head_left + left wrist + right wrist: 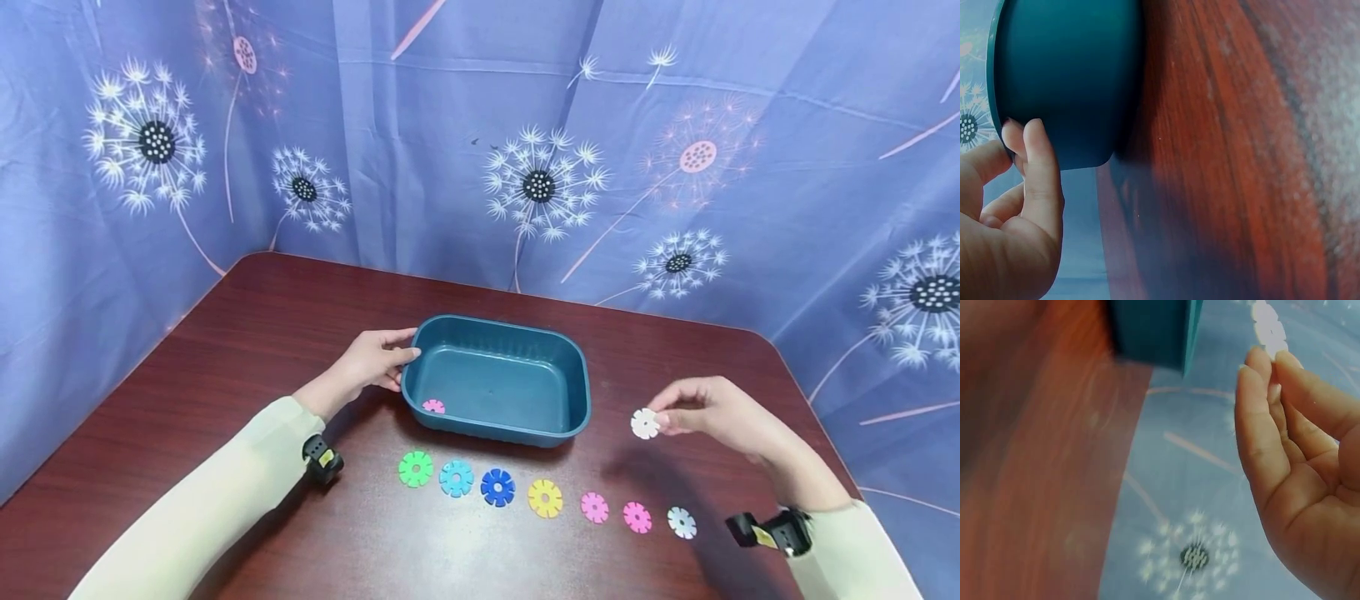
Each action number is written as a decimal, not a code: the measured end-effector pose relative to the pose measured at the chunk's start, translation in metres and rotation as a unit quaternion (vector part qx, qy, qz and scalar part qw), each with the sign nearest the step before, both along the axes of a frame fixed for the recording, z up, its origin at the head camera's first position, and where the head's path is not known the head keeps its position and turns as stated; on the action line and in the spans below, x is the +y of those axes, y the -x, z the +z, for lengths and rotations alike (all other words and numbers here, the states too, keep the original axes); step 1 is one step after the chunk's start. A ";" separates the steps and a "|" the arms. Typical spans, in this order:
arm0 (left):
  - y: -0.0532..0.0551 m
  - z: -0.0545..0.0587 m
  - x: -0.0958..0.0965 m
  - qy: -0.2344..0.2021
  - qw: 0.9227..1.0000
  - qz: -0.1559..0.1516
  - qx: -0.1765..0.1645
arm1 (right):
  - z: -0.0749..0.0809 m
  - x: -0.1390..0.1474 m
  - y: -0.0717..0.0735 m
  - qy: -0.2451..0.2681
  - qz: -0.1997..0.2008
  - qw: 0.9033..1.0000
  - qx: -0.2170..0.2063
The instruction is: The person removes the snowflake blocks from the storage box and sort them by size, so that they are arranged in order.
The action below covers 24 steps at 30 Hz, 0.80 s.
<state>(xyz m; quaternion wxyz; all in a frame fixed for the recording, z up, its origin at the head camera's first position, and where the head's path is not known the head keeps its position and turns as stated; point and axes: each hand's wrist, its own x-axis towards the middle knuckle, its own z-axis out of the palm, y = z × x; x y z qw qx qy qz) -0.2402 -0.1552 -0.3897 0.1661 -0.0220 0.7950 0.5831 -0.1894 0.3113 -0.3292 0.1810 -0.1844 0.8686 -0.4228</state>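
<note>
My left hand (378, 360) grips the left rim of a teal plastic basin (495, 429), thumb over the edge and fingers against the outer wall, as the left wrist view also shows. Inside the basin, in its near left corner, lies a pink notched disc (433, 406). To the right of the basin my right hand (701, 408) pinches a white snowflake-shaped disc (643, 423) between thumb and fingertips, above the table. In the right wrist view the white disc (1269, 326) sticks up from the fingertips, seen nearly edge-on.
A row of notched discs lies in front of the basin: green (416, 469), light blue (457, 478), dark blue (497, 487), yellow (545, 498), two pink (595, 507) and one pale (682, 522). The dark red wooden table (315, 550) meets a blue dandelion-print curtain (420, 167) behind.
</note>
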 end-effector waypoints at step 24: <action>0.000 -0.001 0.002 -0.002 1.000 0.005 -0.006 | -0.062 0.107 -0.042 0.065 0.089 0.981 -0.159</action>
